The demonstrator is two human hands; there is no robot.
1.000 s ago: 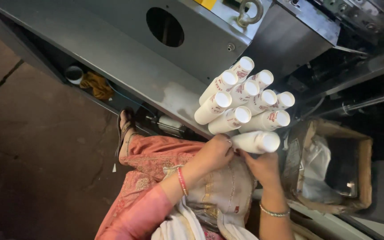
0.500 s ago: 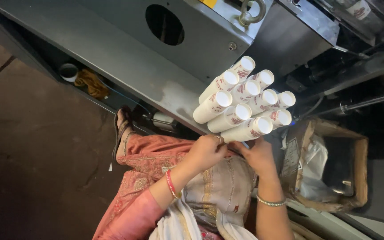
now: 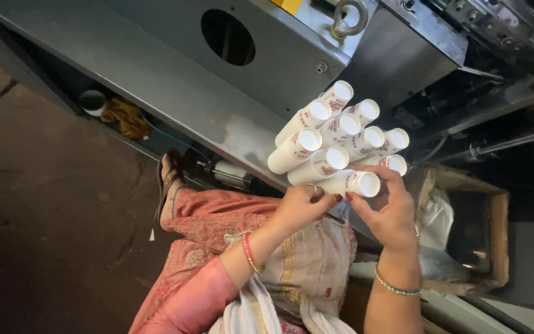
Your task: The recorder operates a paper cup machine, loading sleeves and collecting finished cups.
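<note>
A bundle of several white tubes (image 3: 335,142) with red print and round white caps is held up in front of a grey machine. My left hand (image 3: 301,207) grips the lower ends of the tubes from the left. My right hand (image 3: 390,213) cups them from the right, its fingers wrapped over the lowest tube (image 3: 353,182). Both wrists wear bangles. Below the hands lie my pink-patterned clothes and a cream cloth (image 3: 310,266) on my lap.
The grey metal machine (image 3: 174,80) has a round hole (image 3: 227,37) and an eye bolt (image 3: 348,15). A wooden box (image 3: 465,238) with a plastic bag stands at the right. A yellow rag (image 3: 125,117) and a small cup (image 3: 92,102) lie under the machine. My sandalled foot (image 3: 169,185) rests on the dark floor.
The lowest tube, which lay apart from the others, has been drawn up against the bundle. Both hands have shifted slightly along its lower end.
</note>
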